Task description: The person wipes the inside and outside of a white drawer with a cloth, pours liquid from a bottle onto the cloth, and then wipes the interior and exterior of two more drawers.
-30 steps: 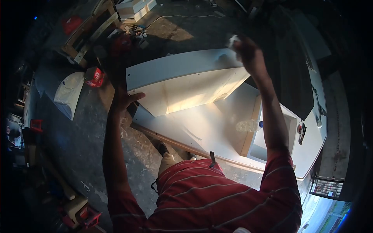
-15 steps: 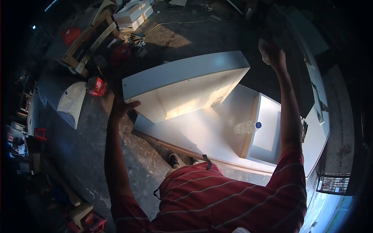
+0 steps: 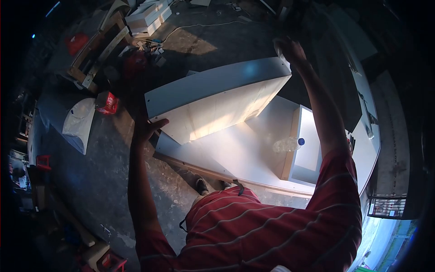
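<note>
A shallow white wooden drawer (image 3: 213, 83) is tilted up on edge above a white cabinet panel (image 3: 213, 158), its pale underside facing me. My left hand (image 3: 149, 130) grips its left end, the thumb showing against the underside. At the drawer's far right corner is my right hand (image 3: 293, 51), closed around a pale crumpled cloth (image 3: 282, 53). Part of the cloth reaches down along the drawer's end. A clear plastic bottle with a blue cap (image 3: 287, 144) lies on the panel, close to a wooden-edged divider (image 3: 291, 145).
To the left, a red carton (image 3: 107, 103) and a curved white piece (image 3: 78, 122) rest on the floor. Stacked white boxes (image 3: 147, 19) stand at the back beside a wooden frame (image 3: 97, 54). A long dark board (image 3: 335, 68) stands on the right.
My right hand has moved left with the cloth, from beside the drawer onto its far right corner. The left hand keeps its hold on the drawer's left end. The view has shifted slightly.
</note>
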